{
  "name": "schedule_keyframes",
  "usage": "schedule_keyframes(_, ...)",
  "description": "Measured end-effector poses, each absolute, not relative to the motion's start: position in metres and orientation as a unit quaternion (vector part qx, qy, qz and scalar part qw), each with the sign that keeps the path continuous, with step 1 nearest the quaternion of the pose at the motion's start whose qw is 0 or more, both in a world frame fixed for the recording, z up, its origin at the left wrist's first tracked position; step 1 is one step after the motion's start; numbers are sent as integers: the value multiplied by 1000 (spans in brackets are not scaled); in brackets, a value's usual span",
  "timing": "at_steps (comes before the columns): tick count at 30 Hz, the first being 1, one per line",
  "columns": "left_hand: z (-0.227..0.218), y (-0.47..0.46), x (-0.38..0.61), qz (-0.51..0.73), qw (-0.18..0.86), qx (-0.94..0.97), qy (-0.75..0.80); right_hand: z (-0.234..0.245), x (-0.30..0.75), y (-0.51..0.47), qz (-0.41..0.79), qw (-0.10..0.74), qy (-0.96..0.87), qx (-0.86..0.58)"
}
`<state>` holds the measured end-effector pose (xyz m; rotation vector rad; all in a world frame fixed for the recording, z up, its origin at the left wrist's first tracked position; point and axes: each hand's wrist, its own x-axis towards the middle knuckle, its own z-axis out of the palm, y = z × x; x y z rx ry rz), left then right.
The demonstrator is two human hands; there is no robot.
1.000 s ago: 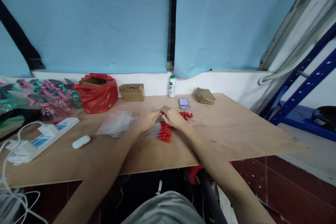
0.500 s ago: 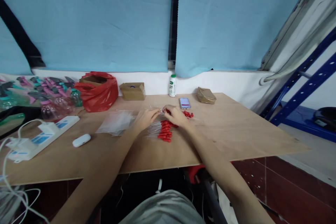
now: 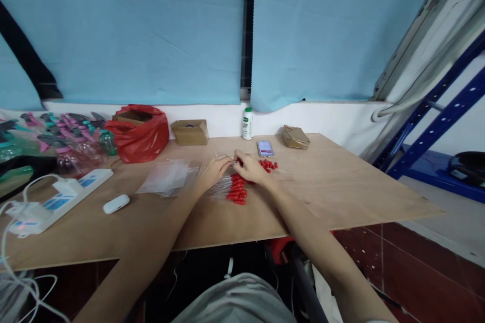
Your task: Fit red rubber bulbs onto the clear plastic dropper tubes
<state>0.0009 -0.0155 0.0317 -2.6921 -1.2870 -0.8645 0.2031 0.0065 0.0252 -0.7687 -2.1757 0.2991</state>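
Observation:
My left hand [image 3: 214, 171] and my right hand [image 3: 250, 166] meet over the table, fingertips pinched together. A thin pale dropper tube passes between them; its tip shows just above my left fingers, and most of it is covered. Just below the hands lies a row of droppers [image 3: 237, 196], with red rubber bulbs toward the right and clear tubes toward the left. Loose red bulbs [image 3: 270, 165] are heaped beside my right hand. To the left of my left hand is a stack of clear plastic bags [image 3: 164, 177].
Behind the hands stand a white bottle [image 3: 247, 123], a phone [image 3: 265, 149], an open cardboard box [image 3: 190, 132] and a brown paper packet [image 3: 295, 137]. Leftward are a red bag [image 3: 142, 136], spray bottles [image 3: 74, 144], a power strip [image 3: 64, 202] and a white case [image 3: 116, 204].
The fingertips of both hands have drawn slightly closer together around the tube. The whole view has shifted a little; the droppers and bulbs lie as before.

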Motion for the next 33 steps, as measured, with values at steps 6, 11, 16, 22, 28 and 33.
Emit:
schedule_keyframes(6, 26, -7, 2, -310, 7, -863, -399, 27, 199, 5, 111, 409, -855, -298)
schedule_keyframes(11, 29, -7, -2, -326, -13, -865, -381, 27, 202, 6, 120, 412, -855, -290)
schedule_keyframes(16, 22, -3, -7, -339, -32, -852, -398, 26, 215, 14, 163, 391, -863, -276)
schedule_keyframes(22, 9, 3, -1, -337, -41, -842, -419, 23, 224, 24, 198, 387, -851, -296)
schedule_keyframes(28, 8, 2, 1, -321, -57, -829, -454, 22, 225, 28, 207, 397, -838, -311)
schedule_keyframes(33, 10, 1, 2, -325, -59, -822, -464, 24, 223, 28, 215, 401, -823, -341)
